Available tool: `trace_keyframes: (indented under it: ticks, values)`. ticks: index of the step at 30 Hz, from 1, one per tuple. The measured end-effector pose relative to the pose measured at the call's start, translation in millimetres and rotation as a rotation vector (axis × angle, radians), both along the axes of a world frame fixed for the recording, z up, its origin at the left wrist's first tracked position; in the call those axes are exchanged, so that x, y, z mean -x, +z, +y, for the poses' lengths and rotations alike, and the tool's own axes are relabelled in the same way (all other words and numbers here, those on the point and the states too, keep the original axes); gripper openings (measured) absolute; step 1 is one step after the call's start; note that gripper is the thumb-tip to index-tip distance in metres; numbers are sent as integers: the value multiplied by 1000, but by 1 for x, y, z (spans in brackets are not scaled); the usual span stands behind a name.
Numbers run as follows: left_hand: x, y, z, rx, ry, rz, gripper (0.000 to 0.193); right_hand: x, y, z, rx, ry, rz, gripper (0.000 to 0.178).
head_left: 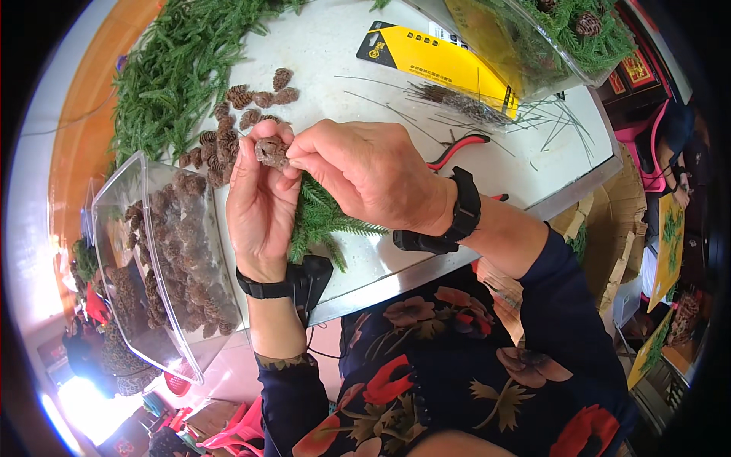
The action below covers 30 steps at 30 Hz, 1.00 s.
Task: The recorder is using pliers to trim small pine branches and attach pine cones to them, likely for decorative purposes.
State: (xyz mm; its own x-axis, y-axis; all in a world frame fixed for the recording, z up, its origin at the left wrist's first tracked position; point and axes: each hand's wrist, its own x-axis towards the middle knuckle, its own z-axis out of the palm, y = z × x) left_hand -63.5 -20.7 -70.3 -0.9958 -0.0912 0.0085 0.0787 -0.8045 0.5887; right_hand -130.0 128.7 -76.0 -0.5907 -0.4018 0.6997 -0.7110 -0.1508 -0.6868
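Observation:
A small brown pine cone (272,151) is held above the white table between my two hands. My left hand (263,198) grips it with thumb and fingers from the left. My right hand (365,164) pinches at its right side, fingertips pressed together; whether a thin wire is between them is too small to make out. Below the hands lies a green artificial pine sprig (324,217), partly hidden by them. Loose pine cones (227,142) are heaped just beyond my left hand. Red-and-black handled pliers (459,148) lie partly hidden behind my right wrist.
A clear bin of pine cones (183,251) stands at the left. Green sprigs (175,76) pile up at the far left. Thin wires (560,126) and a yellow-and-black package (434,57) lie at the right, beside a clear bin with greenery (586,49). The table's metal edge (381,288) runs close to me.

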Motion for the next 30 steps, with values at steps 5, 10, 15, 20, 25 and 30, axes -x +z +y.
trace_keyframes:
  ticks: [5,10,15,20,25,30]
  values:
    - [0,2,4,142,128,-50,27,1,-2,0,-39,-25,63,7]
    - [0,2,5,112,147,-26,24,0,-2,0,-26,-22,19,7]
    - [-1,-1,0,54,103,-55,24,6,1,2,-39,-65,19,7]
    - [-1,5,5,65,47,-22,27,6,1,2,9,-25,-14,7]
    - [-2,12,14,271,126,-86,30,11,3,5,-17,-31,12,8]
    - [-6,14,13,424,170,-75,31,14,9,8,-27,-24,47,7]
